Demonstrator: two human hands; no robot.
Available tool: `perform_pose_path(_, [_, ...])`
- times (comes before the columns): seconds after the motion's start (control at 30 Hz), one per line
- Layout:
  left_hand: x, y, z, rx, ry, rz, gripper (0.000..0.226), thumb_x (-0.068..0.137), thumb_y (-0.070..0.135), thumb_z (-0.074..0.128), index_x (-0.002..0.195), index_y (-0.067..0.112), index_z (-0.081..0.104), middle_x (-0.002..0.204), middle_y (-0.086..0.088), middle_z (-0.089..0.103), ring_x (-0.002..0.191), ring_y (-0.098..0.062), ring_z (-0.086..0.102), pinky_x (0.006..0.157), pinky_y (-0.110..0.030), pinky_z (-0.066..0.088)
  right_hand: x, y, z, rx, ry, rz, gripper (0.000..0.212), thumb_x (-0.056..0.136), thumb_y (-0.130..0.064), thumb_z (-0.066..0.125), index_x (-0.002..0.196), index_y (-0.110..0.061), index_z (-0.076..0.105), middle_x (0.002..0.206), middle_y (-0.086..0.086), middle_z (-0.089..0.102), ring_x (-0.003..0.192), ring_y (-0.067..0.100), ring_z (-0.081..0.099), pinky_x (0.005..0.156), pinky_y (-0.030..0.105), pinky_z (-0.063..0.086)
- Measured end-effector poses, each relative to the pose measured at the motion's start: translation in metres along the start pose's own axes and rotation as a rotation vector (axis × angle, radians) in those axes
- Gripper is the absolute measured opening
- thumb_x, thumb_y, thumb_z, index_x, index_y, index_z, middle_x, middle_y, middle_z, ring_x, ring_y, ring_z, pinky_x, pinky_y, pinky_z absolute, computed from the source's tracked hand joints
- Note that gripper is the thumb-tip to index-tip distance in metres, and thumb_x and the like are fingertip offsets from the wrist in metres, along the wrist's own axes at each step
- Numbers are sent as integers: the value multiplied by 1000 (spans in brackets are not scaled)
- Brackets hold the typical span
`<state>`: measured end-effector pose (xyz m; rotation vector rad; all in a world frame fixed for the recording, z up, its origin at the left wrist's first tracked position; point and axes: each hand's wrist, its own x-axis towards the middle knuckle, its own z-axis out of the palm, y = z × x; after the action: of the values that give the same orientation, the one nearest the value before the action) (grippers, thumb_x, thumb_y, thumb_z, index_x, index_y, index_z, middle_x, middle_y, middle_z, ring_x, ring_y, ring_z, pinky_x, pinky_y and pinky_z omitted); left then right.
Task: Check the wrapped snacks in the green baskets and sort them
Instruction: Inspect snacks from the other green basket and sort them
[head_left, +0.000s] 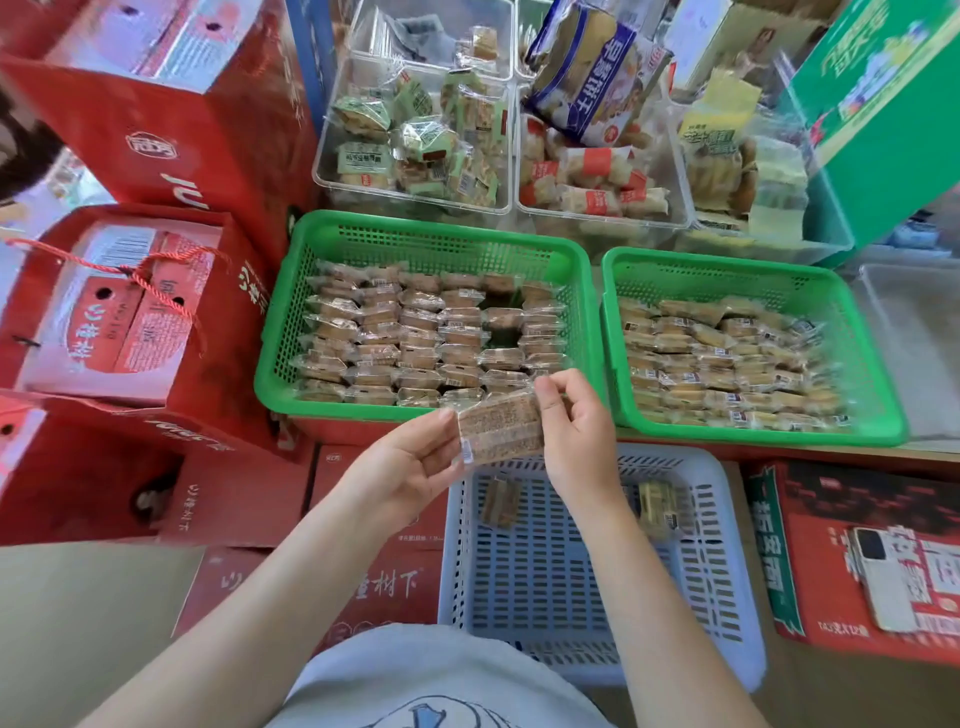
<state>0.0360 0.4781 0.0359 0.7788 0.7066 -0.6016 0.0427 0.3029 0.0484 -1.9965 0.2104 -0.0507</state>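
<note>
Holding one wrapped snack (500, 434) over the near rim of the left green basket (332, 400), left hand (415, 462) and right hand (576, 431) each pinched an end. Label print was too blurred to read. Right green basket (623, 332) held paler snacks. Below, a pale blue basket (727, 582) held two snacks, one partly hidden by the right forearm.

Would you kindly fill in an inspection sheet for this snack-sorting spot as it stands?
Surface: two green plastic baskets on red cartons.
Job's things: both hold rows of clear-wrapped brown snacks; one wrapped snack held up; pale blue slotted basket below holds two snacks.
Clutter: white phone on a carton; clear tubs of other snacks.
Grippers: left hand and right hand pinch the held snack with their fingers.
Cables: nothing seen.
Surroundings: red gift boxes, green carton.
</note>
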Motion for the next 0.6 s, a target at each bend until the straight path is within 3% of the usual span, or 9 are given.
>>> perform_pose_path(0.1, [-7, -1, -7, 97, -18, 42, 4, 96, 7, 61, 99, 5, 64, 92, -9, 76, 78, -17, 73, 65, -28, 62, -6, 1, -5, -4, 3, -11, 26, 104, -26, 52, 80, -18, 55, 54, -12, 39, 52, 5, 35, 53, 20, 30])
perform_pose_path(0.17, [-15, 0, -8, 293, -9, 140, 2, 98, 6, 61, 96, 6, 59, 86, -8, 73, 71, -16, 71, 62, -26, 60, -9, 3, -10, -2, -10, 20, 28, 104, -29, 51, 83, -11, 58, 49, -12, 36, 48, 6, 31, 51, 22, 29])
perform_pose_path(0.23, [-25, 1, -7, 475, -23, 274, 5, 101, 8, 57, 97, 7, 54, 83, -11, 70, 68, -21, 69, 61, -27, 58, -13, 5, -13, 35, -26, 84, 31, 104, -32, 50, 88, -7, 59, 46, -11, 30, 44, 7, 26, 49, 20, 26])
perform_pose_path(0.3, [-36, 1, -2, 539, -82, 355, 6, 104, 10, 52, 99, 9, 49, 80, -15, 69, 67, -29, 69, 57, -28, 57, -16, 6, -12, 108, -27, 179, 30, 104, -35, 50, 86, -14, 61, 52, -3, 31, 49, 15, 29, 48, 21, 26])
perform_pose_path(0.33, [-41, 0, 1, 549, -109, 372, 7, 106, 10, 49, 100, 9, 47, 78, -16, 69, 66, -31, 70, 55, -29, 56, -18, 6, -11, 151, -24, 231, 29, 103, -38, 51, 82, -20, 61, 61, 6, 35, 55, 18, 32, 51, 24, 28])
perform_pose_path(0.43, [-48, 1, 3, 544, -140, 388, 7, 107, 11, 45, 101, 11, 43, 73, -14, 68, 61, -32, 70, 53, -29, 55, -23, 2, -5, 218, -16, 331, 31, 101, -44, 54, 74, -28, 60, 78, 7, 42, 69, 22, 36, 54, 31, 31])
perform_pose_path(0.53, [-47, 2, -5, 550, -94, 354, 5, 107, 13, 48, 102, 10, 47, 79, -17, 69, 63, -31, 71, 55, -32, 56, -27, -6, -4, 218, -4, 296, 33, 102, -41, 53, 74, -24, 57, 66, 8, 33, 60, 21, 30, 52, 29, 29])
perform_pose_path(0.6, [-41, 3, -13, 610, 2, 315, 7, 105, 14, 53, 105, 7, 52, 89, -20, 70, 65, -27, 72, 60, -35, 59, -29, -10, -3, 200, -8, 254, 32, 104, -37, 51, 78, -18, 56, 58, -1, 31, 54, 18, 30, 51, 28, 27])
